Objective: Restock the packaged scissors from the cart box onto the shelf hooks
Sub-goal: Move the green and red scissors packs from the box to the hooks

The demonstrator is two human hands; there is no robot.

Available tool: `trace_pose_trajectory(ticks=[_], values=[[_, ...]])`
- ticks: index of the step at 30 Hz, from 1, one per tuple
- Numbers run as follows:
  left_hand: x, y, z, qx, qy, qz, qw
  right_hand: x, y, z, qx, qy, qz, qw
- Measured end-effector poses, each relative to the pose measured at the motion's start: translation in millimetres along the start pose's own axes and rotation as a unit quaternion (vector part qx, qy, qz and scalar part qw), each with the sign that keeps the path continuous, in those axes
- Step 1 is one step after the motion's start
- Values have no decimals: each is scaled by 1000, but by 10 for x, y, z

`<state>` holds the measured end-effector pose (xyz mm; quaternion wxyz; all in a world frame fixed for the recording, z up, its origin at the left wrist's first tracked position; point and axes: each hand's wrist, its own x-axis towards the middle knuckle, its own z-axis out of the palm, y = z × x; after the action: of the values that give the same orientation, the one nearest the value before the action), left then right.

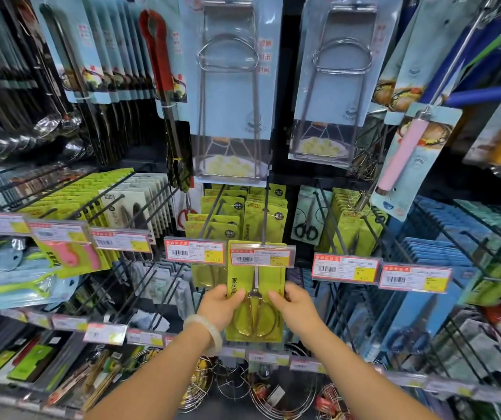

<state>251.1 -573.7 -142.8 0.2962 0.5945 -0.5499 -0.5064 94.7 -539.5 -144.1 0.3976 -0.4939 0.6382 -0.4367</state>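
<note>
Store shelf wall of hooks [263, 213] with carded kitchen tools. Left hand [222, 305] grips the yellow scissors pack [255, 325] by its left edge, right hand [296, 304] its right edge, pack under the price tag [260, 257].

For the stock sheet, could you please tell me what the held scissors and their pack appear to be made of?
Scissors: gold-toned metal, seemingly; they gleam.
Pack: matte yellow-green card with printed characters, probably a clear plastic front, given its glare.
Both the left hand and right hand hold it.
</note>
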Motion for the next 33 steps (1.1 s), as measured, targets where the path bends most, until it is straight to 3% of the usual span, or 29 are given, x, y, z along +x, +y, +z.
trace_pose_trajectory(ticks=[9, 22, 27, 30, 33], values=[[6, 34, 54, -3, -18, 28, 999, -31, 80, 0, 71, 4, 14, 997], [166, 18, 66, -38, -2, -13, 999, 201, 173, 90, -39, 22, 49, 998], [333, 48, 180, 93, 26, -84, 992, 301, 152, -32, -130, 14, 111, 985], [323, -79, 351, 192, -45, -118, 973, 209, 323, -192, -195, -1, 141, 971], [191, -125, 688, 379, -143, -80, 911, 9, 564, -431, -244, -31, 160, 956]])
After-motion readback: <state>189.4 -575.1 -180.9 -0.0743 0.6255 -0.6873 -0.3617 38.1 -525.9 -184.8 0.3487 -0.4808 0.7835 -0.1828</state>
